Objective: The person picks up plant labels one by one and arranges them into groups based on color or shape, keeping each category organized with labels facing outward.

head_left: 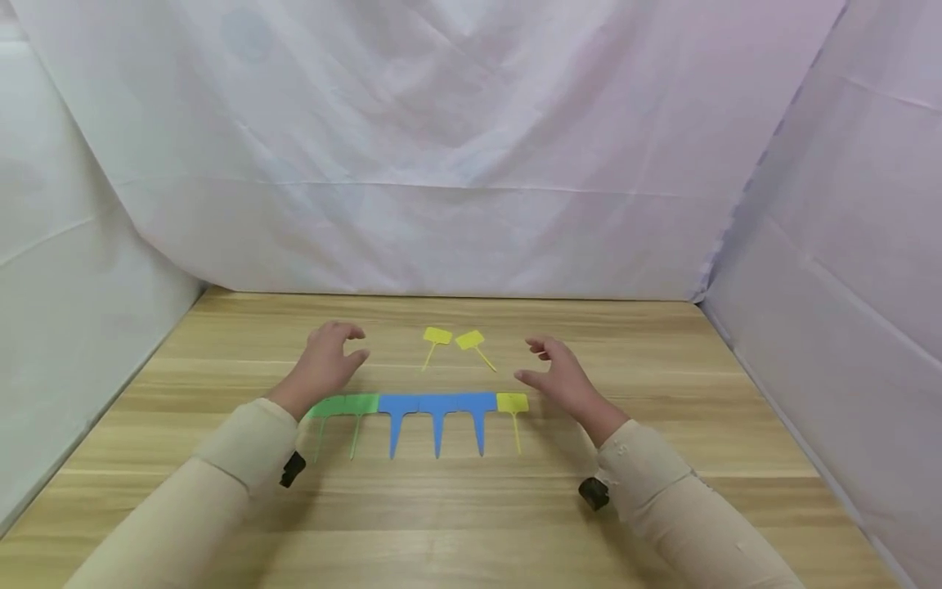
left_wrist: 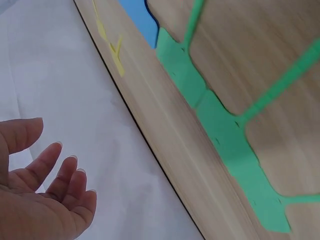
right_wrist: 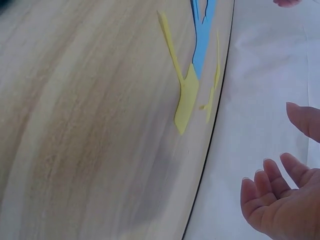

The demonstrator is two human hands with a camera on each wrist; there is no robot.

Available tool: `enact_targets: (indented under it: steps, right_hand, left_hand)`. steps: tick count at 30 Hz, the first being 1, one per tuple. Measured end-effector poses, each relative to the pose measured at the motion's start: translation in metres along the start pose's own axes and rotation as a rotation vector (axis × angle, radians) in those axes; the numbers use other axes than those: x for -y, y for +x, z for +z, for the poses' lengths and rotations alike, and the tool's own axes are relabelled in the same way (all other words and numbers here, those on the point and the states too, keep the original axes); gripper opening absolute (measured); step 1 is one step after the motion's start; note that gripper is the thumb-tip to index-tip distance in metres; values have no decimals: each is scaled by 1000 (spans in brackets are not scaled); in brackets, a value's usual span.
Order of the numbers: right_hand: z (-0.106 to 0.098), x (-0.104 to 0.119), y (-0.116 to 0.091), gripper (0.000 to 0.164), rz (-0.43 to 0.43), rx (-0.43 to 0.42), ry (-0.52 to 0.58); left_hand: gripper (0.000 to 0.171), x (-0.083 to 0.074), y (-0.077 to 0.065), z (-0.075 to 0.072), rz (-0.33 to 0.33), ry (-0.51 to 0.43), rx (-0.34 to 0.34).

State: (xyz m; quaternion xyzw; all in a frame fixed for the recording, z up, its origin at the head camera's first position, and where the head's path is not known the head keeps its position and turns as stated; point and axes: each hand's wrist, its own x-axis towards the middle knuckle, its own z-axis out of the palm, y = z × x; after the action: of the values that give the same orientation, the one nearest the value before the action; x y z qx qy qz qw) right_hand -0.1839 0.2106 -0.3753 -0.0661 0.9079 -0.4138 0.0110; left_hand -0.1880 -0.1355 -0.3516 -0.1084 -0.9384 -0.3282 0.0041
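Observation:
Flat T-shaped plant labels form a straight row across the wooden table. Green labels (head_left: 362,404) make up its left end, and the left wrist view shows three of them. Three blue labels (head_left: 437,402) fill the middle, heads edge to edge. One yellow label (head_left: 513,402) ends the row on the right. Behind the row lie two loose yellow labels, a left one (head_left: 437,335) and a right one (head_left: 470,339), stems toward the person. My left hand (head_left: 326,366) hovers above the green end with nothing in its relaxed fingers. Over the yellow end, my right hand (head_left: 562,378) is likewise empty, fingers loosely bent.
The wooden table (head_left: 441,523) reaches back to a hanging white cloth (head_left: 441,237). More white cloth walls the left (head_left: 66,270) and right (head_left: 832,270) sides. A small dark device sits at each wrist, on the left (head_left: 293,469) and on the right (head_left: 594,493).

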Motion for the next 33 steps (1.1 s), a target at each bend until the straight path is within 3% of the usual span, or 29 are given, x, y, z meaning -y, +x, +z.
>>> enact_targets:
  steps: [9,18,33]
  right_hand:
    - [4,3,8,60,14,7,3]
    - [10,7,16,59,4,0,9]
    - [21,16,35,59,6,22,11]
  left_hand:
    - [33,27,-13,-11,-16,9,-10]
    - [34,48,-23,-13,-31,32,1]
    - [31,68,-50,-18,-12,153,29]
